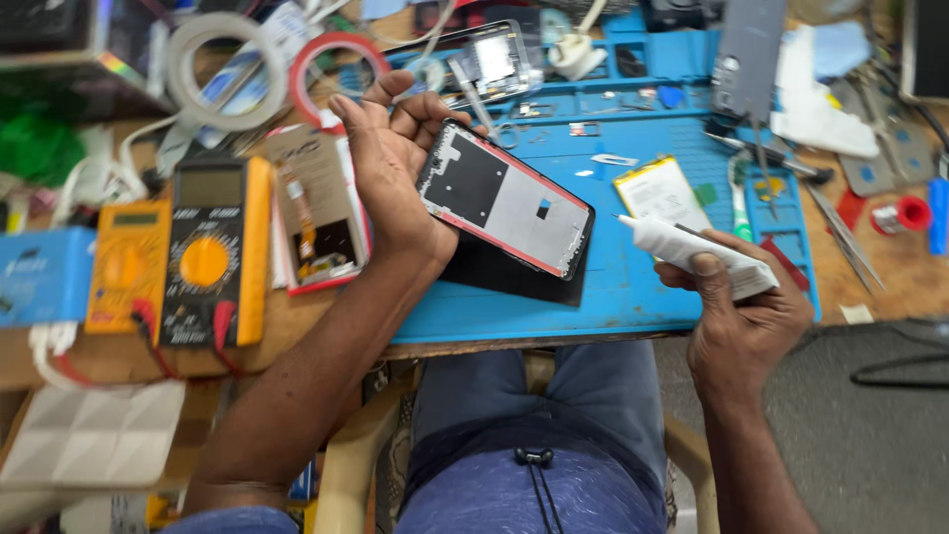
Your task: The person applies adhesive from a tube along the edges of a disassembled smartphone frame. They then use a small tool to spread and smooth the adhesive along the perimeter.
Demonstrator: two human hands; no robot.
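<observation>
Red-edged black phone frame [506,199] sits tilted in the left hand [395,163], fingers curled round its far edge, above the blue silicone mat [633,287] on the bench. Right hand [741,316] is squeezed round a white glue tube [692,255], nozzle near the frame. Looks light, thin and bendy, so grip the edges only.

The left hand [390,163] is raised palm-up with the wrist bent back, the forearm running down and left toward the body. Its fingers [415,104] curl over the far edge of what it grips, the thumb side pressing the near edge — a cradling clasp. The right hand [746,316] sits lower and to the right, knuckles up, fingers folded around its load, thumb [707,267] laid on top — the forearm straight below it.
</observation>
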